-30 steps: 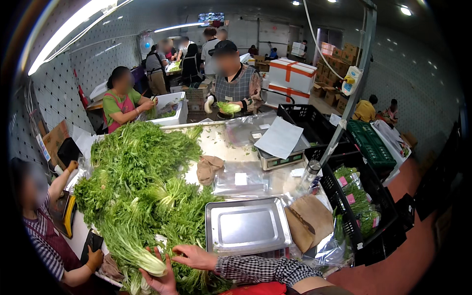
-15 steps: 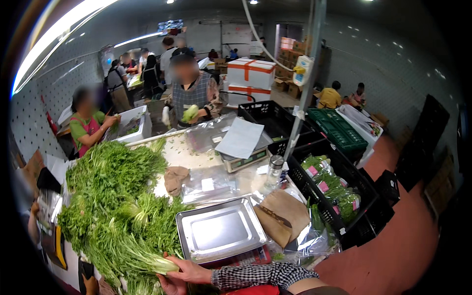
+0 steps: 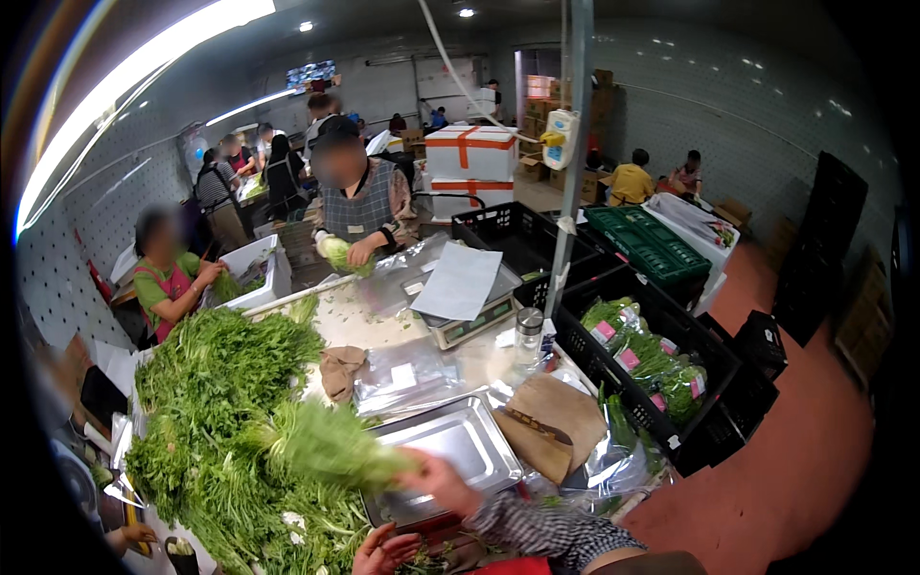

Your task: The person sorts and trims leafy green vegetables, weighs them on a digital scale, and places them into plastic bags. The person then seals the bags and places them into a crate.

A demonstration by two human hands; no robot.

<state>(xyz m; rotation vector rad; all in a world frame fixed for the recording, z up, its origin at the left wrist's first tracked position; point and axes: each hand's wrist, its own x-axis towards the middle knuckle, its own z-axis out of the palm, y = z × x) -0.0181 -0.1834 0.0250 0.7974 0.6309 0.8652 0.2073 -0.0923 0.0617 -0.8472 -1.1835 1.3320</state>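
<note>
Before you, a metal tray [image 3: 462, 434] lies right of leafy greens [image 3: 220, 393], a weighing scale [image 3: 479, 324] behind it; farther right, a crate [image 3: 596, 383] holds bagged greens [image 3: 659, 367].

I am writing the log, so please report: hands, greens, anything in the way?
Right hand gripping leafy bunch, blurred. Left hand partly open, apparently empty. Bunch overlaps metal tray in view; no obstruction seen.
</note>
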